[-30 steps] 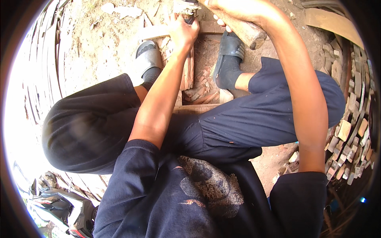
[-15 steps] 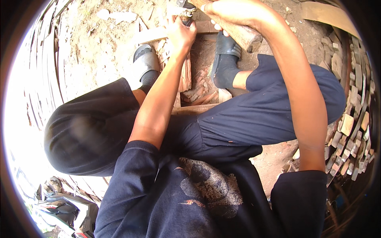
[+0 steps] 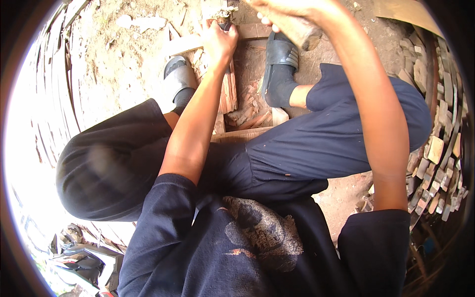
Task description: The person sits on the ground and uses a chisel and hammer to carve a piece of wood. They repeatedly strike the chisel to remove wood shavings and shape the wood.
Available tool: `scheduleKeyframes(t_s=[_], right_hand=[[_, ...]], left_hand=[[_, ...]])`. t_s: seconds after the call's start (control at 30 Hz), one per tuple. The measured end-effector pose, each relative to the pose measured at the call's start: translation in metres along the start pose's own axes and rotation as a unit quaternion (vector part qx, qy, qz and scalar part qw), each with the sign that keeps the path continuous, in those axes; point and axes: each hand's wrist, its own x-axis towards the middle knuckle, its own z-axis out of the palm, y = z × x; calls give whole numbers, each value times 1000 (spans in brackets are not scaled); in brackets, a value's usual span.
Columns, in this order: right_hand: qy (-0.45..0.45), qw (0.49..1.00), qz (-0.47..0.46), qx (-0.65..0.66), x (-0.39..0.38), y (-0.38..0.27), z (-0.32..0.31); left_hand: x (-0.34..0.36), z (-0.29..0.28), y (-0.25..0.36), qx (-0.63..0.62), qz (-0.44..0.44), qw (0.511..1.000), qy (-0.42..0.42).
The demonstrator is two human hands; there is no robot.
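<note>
At the top of the view, my left hand [image 3: 220,40] is closed round a short dark piece with a frayed, pale end [image 3: 225,24]. Its lower part is hidden by my fingers, so its kind does not show. To the right, my right hand [image 3: 284,10] grips a thick, rounded wooden piece [image 3: 298,32], partly cut off by the top edge. The wood slants across above my right foot. Below my left hand stands a reddish split block of wood [image 3: 229,91], inside a low wooden frame [image 3: 252,31] on the ground.
My feet in grey slide sandals [image 3: 179,74] stand either side of the frame. Wood chips [image 3: 250,111] lie within it. Stacked small wood blocks [image 3: 435,148] line the right side. A flat tan board [image 3: 408,14] lies at the far right; a motorbike [image 3: 86,262] stands at the lower left.
Both hands have shifted a little farther away and slightly left, my right one carrying the wooden piece with it. Each hand keeps its hold.
</note>
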Motion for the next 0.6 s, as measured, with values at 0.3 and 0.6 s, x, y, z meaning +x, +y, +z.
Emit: scheduleKeyframes(t_s=[0.3, 0.6], right_hand=[[-7, 997, 56, -61, -12, 1, -5], [133, 990, -27, 26, -23, -8, 6]], left_hand=[[-7, -3, 18, 72, 76, 994, 44], [-3, 6, -2, 49, 28, 996, 61]])
